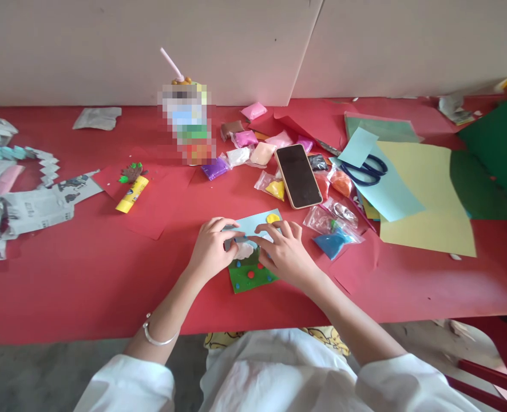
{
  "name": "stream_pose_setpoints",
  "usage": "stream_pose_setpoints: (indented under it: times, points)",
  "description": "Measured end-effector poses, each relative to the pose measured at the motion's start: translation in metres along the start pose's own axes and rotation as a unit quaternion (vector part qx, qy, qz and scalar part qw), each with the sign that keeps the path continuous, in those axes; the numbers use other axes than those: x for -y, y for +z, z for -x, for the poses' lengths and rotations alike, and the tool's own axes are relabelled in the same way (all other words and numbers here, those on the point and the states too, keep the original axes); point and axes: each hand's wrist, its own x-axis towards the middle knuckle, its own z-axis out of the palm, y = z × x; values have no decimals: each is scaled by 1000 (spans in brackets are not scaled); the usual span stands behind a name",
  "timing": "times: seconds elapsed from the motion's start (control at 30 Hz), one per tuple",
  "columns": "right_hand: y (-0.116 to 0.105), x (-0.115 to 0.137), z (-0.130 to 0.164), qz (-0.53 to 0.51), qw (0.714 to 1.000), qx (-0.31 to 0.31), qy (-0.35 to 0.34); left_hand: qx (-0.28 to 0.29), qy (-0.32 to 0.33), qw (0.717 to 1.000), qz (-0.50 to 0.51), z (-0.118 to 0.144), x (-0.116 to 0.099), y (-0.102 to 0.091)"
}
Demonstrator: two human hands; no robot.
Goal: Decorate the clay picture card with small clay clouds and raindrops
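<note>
A small card (253, 222), pale blue above and green below, lies on the red table (107, 269) in front of me. It bears a yellow clay dot, a white clay lump and small red and blue dots. My left hand (213, 247) presses its fingertips on the card's left part, near the white lump. My right hand (284, 252) rests on the card's right side, fingers spread and touching it. Neither hand grips anything I can see.
A phone (298, 175) lies face up beyond the card, among several small bags of coloured clay (333, 242). Blue scissors (367, 170) rest on coloured paper sheets (425, 212) at right. A yellow glue stick (132, 194) and newspaper scraps (34, 209) lie at left.
</note>
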Motion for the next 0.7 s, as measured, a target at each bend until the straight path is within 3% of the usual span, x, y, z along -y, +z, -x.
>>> stream_pose_setpoints:
  times: [0.2,0.43,0.7]
  points:
    - [1,1,0,14,1000,11,-5,-3,34,997,-71,0,-3,-2]
    - [2,-1,2,17,1000,14,-12,-10,118,981,-156,-1,-5,-5]
    - [1,0,3,25,999,22,1,-34,133,976,-171,1,-5,-5]
